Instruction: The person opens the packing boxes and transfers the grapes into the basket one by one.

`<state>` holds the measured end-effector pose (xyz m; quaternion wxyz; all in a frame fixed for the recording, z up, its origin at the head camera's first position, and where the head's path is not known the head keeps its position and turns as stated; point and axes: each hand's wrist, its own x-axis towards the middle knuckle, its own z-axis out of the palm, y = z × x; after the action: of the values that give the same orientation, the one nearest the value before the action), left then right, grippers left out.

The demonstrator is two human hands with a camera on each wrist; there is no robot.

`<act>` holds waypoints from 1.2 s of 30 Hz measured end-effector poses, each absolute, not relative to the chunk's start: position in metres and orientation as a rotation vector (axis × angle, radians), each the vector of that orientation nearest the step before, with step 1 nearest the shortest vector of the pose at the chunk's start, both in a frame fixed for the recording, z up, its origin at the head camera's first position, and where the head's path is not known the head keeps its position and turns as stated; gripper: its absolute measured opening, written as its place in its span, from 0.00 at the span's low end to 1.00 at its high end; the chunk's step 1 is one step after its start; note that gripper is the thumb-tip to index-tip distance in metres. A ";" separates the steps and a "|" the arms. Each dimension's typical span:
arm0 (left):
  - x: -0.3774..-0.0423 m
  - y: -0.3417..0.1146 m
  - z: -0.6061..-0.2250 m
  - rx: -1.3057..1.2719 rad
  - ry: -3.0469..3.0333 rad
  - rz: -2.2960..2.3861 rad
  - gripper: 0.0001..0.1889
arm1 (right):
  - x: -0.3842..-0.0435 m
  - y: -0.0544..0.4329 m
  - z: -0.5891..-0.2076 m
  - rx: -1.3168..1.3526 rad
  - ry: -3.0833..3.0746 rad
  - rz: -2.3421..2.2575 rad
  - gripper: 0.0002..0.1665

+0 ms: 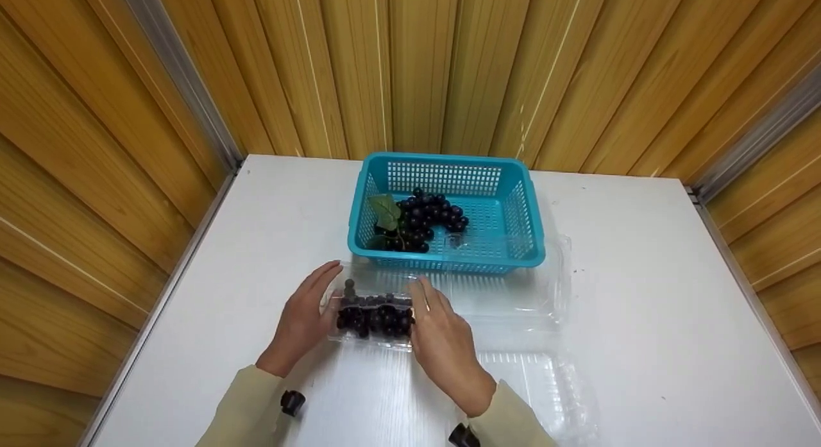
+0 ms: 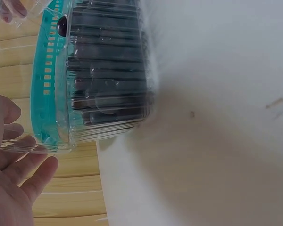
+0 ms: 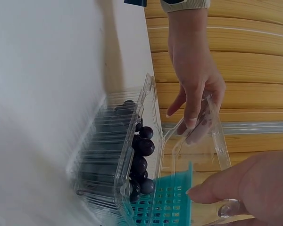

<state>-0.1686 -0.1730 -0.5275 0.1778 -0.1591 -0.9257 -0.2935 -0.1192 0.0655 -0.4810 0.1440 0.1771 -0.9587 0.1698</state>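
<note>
A clear plastic clamshell container [image 2: 108, 70] filled with dark grapes [image 3: 141, 148] stands on the white table, its lid [image 3: 179, 153] raised. At its left end, my left hand [image 1: 304, 315] pinches the lid's edge between thumb and fingers. My right hand [image 1: 446, 341] holds the opposite end of the lid, with the thumb on one face and the fingers behind. Several grapes bulge above the container's rim. From the left wrist, the ribbed base shows dark fruit through it.
Just behind stands a turquoise basket [image 1: 449, 158] with a grape bunch [image 1: 420, 219] and a green leaf [image 1: 385, 211] in it. To the right, one clear plastic container [image 1: 500, 293] overlaps the basket's front; another [image 1: 526, 383] lies nearer. Wood-patterned panels [image 1: 423, 68] border the table.
</note>
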 end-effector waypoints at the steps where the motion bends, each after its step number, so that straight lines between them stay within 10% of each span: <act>1: -0.169 -0.173 -0.527 -0.450 -2.615 -0.833 0.25 | -0.119 0.066 -0.481 0.508 -2.765 0.497 0.42; 20: -0.182 -0.174 -0.512 -0.382 -2.584 -0.961 0.22 | -0.117 0.072 -0.478 0.335 -2.848 0.674 0.41; 36: -0.190 -0.172 -0.511 -0.368 -2.570 -1.000 0.26 | -0.112 0.069 -0.483 0.721 -3.047 0.652 0.07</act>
<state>-0.1902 -0.1719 -0.5108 0.1786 -0.1301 -0.9089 -0.3535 -0.1118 0.0693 -0.4829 -0.0282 0.2255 -0.9523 0.2037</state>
